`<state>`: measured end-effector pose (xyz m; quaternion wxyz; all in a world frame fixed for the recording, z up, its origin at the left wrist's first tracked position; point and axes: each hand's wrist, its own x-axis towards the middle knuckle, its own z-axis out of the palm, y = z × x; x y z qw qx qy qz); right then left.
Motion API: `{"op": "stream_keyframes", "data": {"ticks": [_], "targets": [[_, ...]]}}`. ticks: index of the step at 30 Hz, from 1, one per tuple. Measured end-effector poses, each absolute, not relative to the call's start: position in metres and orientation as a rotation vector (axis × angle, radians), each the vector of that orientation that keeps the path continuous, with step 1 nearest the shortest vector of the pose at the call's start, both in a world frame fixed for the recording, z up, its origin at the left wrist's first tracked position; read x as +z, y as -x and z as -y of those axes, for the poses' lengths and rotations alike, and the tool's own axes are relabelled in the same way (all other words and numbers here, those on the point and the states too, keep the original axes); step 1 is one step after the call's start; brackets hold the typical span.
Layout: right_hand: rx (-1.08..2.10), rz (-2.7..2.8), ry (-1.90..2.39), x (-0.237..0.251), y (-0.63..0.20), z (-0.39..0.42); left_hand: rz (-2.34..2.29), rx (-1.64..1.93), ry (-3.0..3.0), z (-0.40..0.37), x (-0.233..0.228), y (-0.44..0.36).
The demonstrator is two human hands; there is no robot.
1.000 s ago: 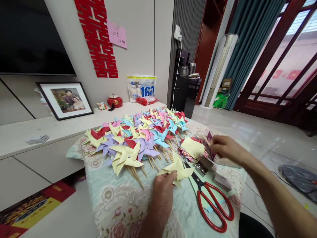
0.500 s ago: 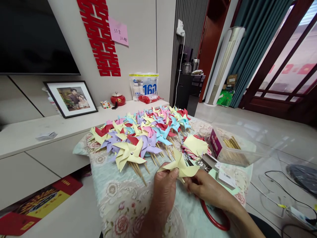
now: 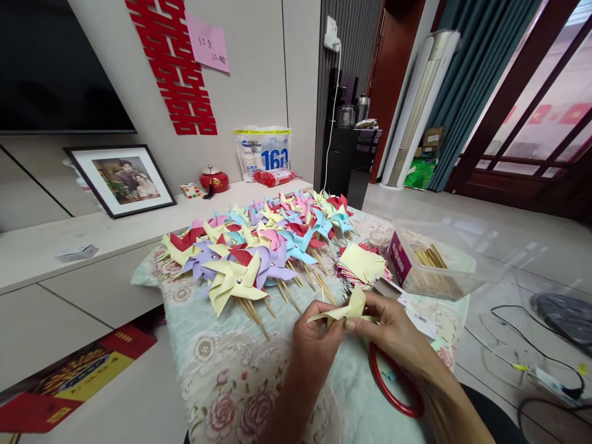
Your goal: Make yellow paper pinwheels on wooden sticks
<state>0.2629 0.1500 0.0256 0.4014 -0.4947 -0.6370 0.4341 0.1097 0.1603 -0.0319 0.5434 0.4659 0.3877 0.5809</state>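
Fingers [image 3: 333, 328] of the left hand [image 3: 317, 345] are pinched on a yellow paper pinwheel [image 3: 348, 310], low in the middle of the frame. The same pinwheel is pinched from the other side by the right hand [image 3: 393, 330], so it is gripped by both hands and held just above the desk [image 3: 222, 370]. The desk is covered by a cloth with flowers. Red scissors [image 3: 393, 391] are seen partly hidden under the right hand, at the lower right. Just above the hands, a stack of cut paper squares [image 3: 363, 264] is laid on the cloth. To its right, a clear box of wooden sticks [image 3: 432, 265] is placed. A big pile of finished pinwheels [image 3: 268, 243], yellow, purple, blue, red and pink, is spread over the middle of the frame. Farther back, at the left, a framed photo [image 3: 120, 179] is leaned on a shelf. A red pot [image 3: 214, 180] and a white bag [image 3: 263, 154] are seen against the wall behind.
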Motion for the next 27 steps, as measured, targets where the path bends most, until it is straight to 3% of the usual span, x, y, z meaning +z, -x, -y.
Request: {"op": "stream_keyframes", "data": {"ticks": [6, 15, 27], "targets": [[1.045, 1.622, 1.223, 0.02, -0.267, -0.15, -0.989, 1.316, -1.342, -0.155, -0.028, -0.106], [0.975, 1.65, 1.165, 0.026, -0.269, -0.147, -0.894, 1.277, -1.242, -0.151, -0.017, -0.104], [1.542, 1.605, 1.048, 0.027, -0.274, -0.136, -0.524, 1.463, -0.805, -0.152, -0.003, -0.093]]}}
